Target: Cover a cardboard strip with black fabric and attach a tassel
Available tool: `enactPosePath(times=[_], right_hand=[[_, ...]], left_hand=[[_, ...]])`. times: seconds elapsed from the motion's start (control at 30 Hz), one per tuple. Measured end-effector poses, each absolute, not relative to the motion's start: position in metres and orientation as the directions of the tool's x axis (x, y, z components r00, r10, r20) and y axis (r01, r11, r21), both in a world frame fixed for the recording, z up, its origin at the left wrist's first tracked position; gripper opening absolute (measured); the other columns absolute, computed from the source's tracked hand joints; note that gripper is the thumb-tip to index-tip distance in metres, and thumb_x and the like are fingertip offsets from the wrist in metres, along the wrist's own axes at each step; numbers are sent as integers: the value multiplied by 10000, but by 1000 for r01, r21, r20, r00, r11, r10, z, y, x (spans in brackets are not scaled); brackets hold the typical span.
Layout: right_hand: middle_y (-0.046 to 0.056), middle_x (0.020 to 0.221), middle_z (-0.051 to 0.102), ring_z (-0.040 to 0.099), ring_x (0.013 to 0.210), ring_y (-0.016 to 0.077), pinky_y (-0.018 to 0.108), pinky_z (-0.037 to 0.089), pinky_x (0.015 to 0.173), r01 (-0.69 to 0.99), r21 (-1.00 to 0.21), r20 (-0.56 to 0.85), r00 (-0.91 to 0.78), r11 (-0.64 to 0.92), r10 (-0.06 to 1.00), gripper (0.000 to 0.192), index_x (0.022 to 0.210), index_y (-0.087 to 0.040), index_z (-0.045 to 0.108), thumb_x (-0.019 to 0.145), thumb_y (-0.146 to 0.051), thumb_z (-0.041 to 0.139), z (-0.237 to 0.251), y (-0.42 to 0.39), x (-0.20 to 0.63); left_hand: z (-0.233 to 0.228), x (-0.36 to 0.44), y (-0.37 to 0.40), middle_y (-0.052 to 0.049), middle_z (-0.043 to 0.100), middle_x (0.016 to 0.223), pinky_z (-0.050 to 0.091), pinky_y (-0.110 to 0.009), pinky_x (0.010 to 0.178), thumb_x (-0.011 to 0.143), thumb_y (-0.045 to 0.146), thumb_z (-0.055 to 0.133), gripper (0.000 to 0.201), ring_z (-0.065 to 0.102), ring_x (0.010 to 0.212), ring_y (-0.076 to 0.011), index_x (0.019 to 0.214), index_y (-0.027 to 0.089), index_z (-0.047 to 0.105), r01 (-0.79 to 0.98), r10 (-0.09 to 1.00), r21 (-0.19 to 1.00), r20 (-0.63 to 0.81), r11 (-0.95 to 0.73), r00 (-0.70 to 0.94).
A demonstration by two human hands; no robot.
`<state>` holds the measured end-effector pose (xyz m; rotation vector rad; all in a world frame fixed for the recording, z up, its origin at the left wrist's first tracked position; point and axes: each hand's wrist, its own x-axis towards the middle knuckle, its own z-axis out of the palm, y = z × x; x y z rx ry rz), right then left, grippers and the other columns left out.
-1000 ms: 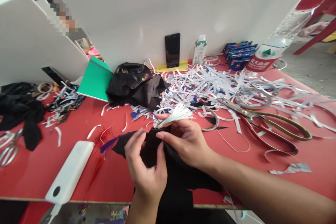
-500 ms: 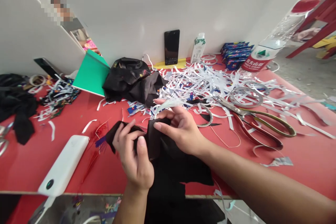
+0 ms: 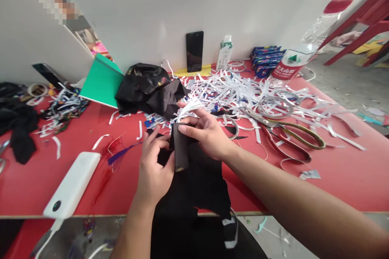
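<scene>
Black folded fabric piece [image 3: 181, 149] | left hand [image 3: 154, 170] fingers pinch its left edge | right hand [image 3: 206, 133] fingers grip its top plus white paper-strip tassel [image 3: 187, 111] | large metal scissors [image 3: 282, 135] right of fabric on red tabletop [image 3: 334, 178]

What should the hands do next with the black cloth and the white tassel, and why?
Probably tuck the white tassel into the black cloth. The right hand pinches both at the fold's top, while the left hand steadies the cloth below.
</scene>
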<state>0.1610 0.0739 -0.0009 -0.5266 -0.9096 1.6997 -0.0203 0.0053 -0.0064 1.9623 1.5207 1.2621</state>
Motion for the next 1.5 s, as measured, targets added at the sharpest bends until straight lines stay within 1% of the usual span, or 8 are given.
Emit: enactPosePath(times=[0.13,0.23,0.3,0.6,0.83,1.23,1.33,1.5], right_hand=[[-41,859,766,707,782,135,271,593,756,-602,-789,88,-308,-123,947,624,1339,-265,684,769,-212,932,0,74,162],[-45,849,756,704,786,133,267,578,749,-590,-801,59,-245,-100,968,611,1324,-265,693,763,-222,930,0,75,161],[-53,840,752,701,781,122,252,563,747,-593,-802,40,-185,-79,982,607,1311,-260,694,753,-218,929,-1,75,160],[-52,839,749,703,809,145,292,557,806,-569,-821,32,-126,-46,992,611,1293,-253,689,729,-241,922,1,77,158],[-64,807,733,685,778,133,283,547,781,-556,-831,16,-87,-35,996,592,1262,-245,689,715,-231,915,-2,77,158],[-44,857,749,710,825,160,308,569,806,-588,-804,-25,-114,-88,993,567,1233,-292,707,719,-266,945,-1,80,161],[-42,851,752,713,822,158,298,569,802,-578,-808,-38,-143,-114,989,554,1212,-294,719,711,-272,955,-2,81,162],[-35,868,759,719,831,171,311,574,796,-575,-811,-44,-128,-111,991,578,1221,-293,718,700,-292,968,-4,82,162]], left_hand=[[1,-21,10,-43,793,1003,586,-419,967,898,281,807,454,770,1016,-270,1328,252,665,384,990,917,132,-103,-49],[4,-24,15,-58,805,914,585,-330,763,907,331,799,220,766,877,-254,1077,191,800,359,999,933,0,-12,33],[5,-23,18,-53,807,861,569,-300,709,902,348,805,181,755,820,-235,947,173,814,322,998,947,-28,11,48],[5,-17,19,-25,821,877,584,-254,724,808,324,905,269,765,808,-199,1001,178,788,146,986,978,-157,146,64],[9,-20,14,-32,815,927,596,-258,729,837,301,882,300,773,842,-207,1080,192,744,155,969,972,-201,178,146],[7,-34,14,-63,784,1034,562,-294,862,972,358,749,229,734,981,-226,1128,192,727,230,972,972,-94,43,215],[10,-37,16,-70,766,1055,549,-295,875,959,369,767,193,716,999,-224,1017,199,696,186,976,982,-61,21,208],[16,-35,17,1,681,803,458,-220,634,906,402,814,297,599,675,-124,847,208,597,177,989,982,-83,60,123]])
